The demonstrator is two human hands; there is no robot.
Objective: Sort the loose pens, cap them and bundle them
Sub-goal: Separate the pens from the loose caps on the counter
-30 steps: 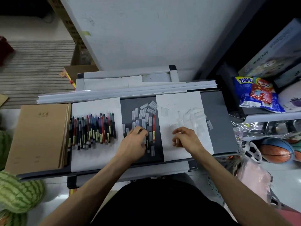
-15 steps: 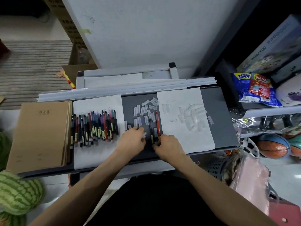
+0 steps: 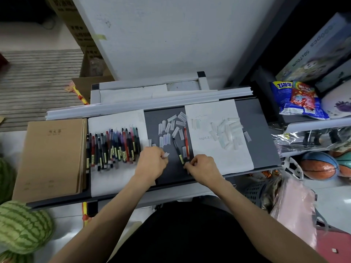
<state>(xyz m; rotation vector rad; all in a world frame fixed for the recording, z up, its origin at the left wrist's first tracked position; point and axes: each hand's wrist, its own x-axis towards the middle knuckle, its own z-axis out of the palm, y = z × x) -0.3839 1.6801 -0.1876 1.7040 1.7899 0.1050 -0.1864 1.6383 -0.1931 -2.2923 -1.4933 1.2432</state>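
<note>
A row of several coloured pens (image 3: 114, 147) lies on a white sheet (image 3: 117, 179) at the left of the dark desk (image 3: 262, 137). Clear caps (image 3: 171, 128) are scattered on the dark strip in the middle, and more clear caps (image 3: 227, 132) lie on the right sheet. A black pen (image 3: 177, 149) and a red pen (image 3: 186, 141) lie on the strip. My left hand (image 3: 152, 164) pinches a clear cap (image 3: 165, 154). My right hand (image 3: 204, 168) grips the near end of the black pen, which now slants away to the left.
A stack of brown notebooks (image 3: 51, 158) lies at the desk's left end. Watermelons (image 3: 22, 226) sit low at the left. Snack bags (image 3: 298, 99) and balls (image 3: 319, 165) crowd the right side. A white board (image 3: 161, 35) leans behind the desk.
My right hand came from the right sheet to the black pen and took its near end, tilting it. My left hand lifted a clear cap off the strip.
</note>
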